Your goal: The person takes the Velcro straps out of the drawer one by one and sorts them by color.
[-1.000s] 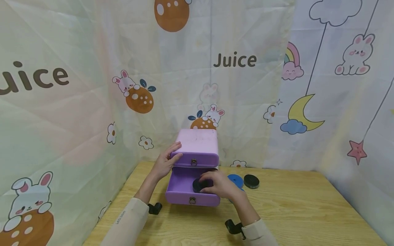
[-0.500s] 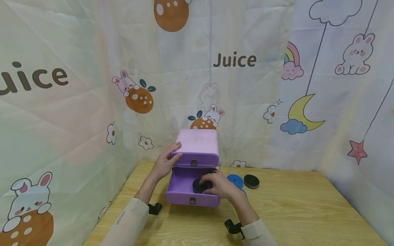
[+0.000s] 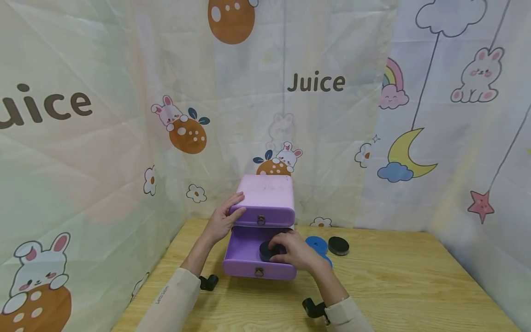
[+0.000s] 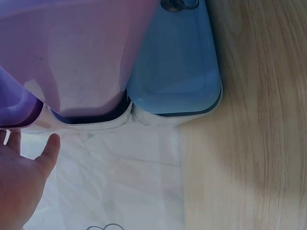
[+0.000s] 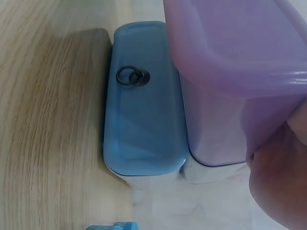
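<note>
A small stacked drawer cabinet (image 3: 265,190) stands on the table, with a pale pink-purple top. Its middle purple drawer (image 3: 244,246) is pulled out, while the purple top drawer (image 3: 244,216) and the blue bottom drawer (image 5: 144,115) are closed. My left hand (image 3: 220,223) rests on the cabinet's upper left corner, thumb on the front and fingers along the side. Inside the open drawer lies a black round disc (image 3: 266,251). My right hand (image 3: 297,251) reaches over the drawer's right wall with curled fingers gripping this disc; the disc's right part is hidden by them.
Right of the cabinet lie two blue discs (image 3: 316,244), one partly hidden by the right forearm, and another black disc (image 3: 338,246). A black fitting sits at each wrist. Patterned cloth walls (image 3: 332,138) enclose the wooden table (image 3: 394,276) at the back and sides.
My right hand has shifted very slightly, and a fingertip now shows against the top of the black disc in the drawer. The left hand and cabinet stay put.
</note>
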A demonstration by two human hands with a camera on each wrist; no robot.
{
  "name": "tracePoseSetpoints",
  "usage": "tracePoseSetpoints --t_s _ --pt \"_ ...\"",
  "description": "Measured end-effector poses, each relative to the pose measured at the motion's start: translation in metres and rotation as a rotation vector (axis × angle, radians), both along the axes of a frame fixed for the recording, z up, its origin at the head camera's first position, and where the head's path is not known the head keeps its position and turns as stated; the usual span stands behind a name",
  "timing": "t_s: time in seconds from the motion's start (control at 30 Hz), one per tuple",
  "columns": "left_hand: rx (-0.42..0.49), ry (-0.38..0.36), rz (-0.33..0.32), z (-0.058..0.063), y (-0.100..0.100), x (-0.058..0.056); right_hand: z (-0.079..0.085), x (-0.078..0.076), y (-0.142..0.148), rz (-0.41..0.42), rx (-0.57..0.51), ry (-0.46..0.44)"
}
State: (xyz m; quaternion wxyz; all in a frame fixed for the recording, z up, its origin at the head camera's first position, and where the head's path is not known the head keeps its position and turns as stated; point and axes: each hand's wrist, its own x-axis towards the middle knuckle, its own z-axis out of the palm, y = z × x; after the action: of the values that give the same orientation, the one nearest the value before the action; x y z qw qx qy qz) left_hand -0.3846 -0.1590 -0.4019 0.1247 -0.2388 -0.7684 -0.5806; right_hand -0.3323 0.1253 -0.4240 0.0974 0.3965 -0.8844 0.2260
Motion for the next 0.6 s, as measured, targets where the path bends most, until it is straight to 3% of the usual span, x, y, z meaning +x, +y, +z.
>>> tracePoseSetpoints --t_s 0.6 --pt "0.002 0.0 0.002 -0.0003 -0.0009 0.0009 0.0065 0.0074 0.007 0.009 -0.18 -0.135"
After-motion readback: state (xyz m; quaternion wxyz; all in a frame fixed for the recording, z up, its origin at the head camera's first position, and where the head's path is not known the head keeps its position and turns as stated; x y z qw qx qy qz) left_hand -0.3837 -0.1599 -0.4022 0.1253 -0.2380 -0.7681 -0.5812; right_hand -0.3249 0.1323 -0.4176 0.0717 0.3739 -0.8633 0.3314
